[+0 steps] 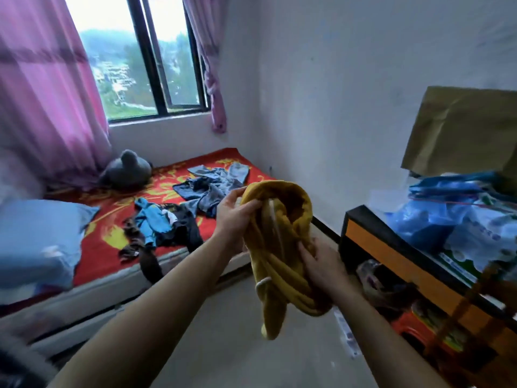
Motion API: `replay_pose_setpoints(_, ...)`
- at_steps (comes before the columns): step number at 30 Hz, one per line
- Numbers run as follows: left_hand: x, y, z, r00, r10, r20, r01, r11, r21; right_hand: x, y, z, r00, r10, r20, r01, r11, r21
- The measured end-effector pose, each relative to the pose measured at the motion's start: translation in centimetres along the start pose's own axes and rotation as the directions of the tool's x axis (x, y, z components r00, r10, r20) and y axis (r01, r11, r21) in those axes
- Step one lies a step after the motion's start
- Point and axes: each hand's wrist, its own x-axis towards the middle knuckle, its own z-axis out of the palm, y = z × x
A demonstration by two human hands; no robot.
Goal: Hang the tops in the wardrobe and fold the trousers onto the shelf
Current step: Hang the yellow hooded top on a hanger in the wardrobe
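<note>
A mustard-yellow garment hangs bunched in mid-air in front of me, held by both hands. My left hand grips its upper edge. Lower down, my right hand holds its right side. A pale strip, maybe a hanger or a cord, shows inside the folds. On the bed behind lie denim trousers, a bright blue top and dark clothes in a loose heap. No wardrobe is in view.
The bed has a red and yellow cover, a blue pillow and a grey soft toy. At the right stands a black and orange cabinet piled with blue bags and a cardboard box. Bare floor lies between them.
</note>
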Motion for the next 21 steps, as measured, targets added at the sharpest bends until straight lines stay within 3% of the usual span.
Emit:
replay_pose_setpoints(3,-0.6,2.0,-9.2,0.982,0.088,-0.170,-0.075,0.994,0.081,1.9,-6.0,4.0,0.994,-0.010,-0.112,0.015,0.999,0.049)
replay_pose_setpoints(6,-1.7,2.7,-18.2,0.917,0.176,-0.357,-0.091,0.966,0.243,3.4,-11.8,7.6,0.988,-0.049,-0.146,0.067,0.990,0.122)
replay_pose_setpoints(12,-5.1,2.3,-32.3,0.789,0.225,-0.571,0.197,0.788,0.583,4.0,-23.8,17.0,0.943,-0.332,0.025,0.321,0.925,0.205)
replay_pose_setpoints(14,-6.0,1.7,-36.0,0.741,0.209,-0.638,0.291,0.756,0.586,3.6,-27.6,20.9,0.895,-0.433,0.106,0.402,0.886,0.230)
replay_pose_setpoints(17,-7.4,1.4,-40.8,0.658,0.142,-0.739,0.369,0.795,0.481,2.8,-32.4,27.1,0.825,-0.523,0.214,0.450,0.837,0.311)
replay_pose_setpoints(21,-10.1,1.9,-46.4,0.419,0.175,-0.891,0.479,0.791,0.380,1.3,-38.1,34.2,0.694,-0.611,0.381,0.408,0.770,0.491)
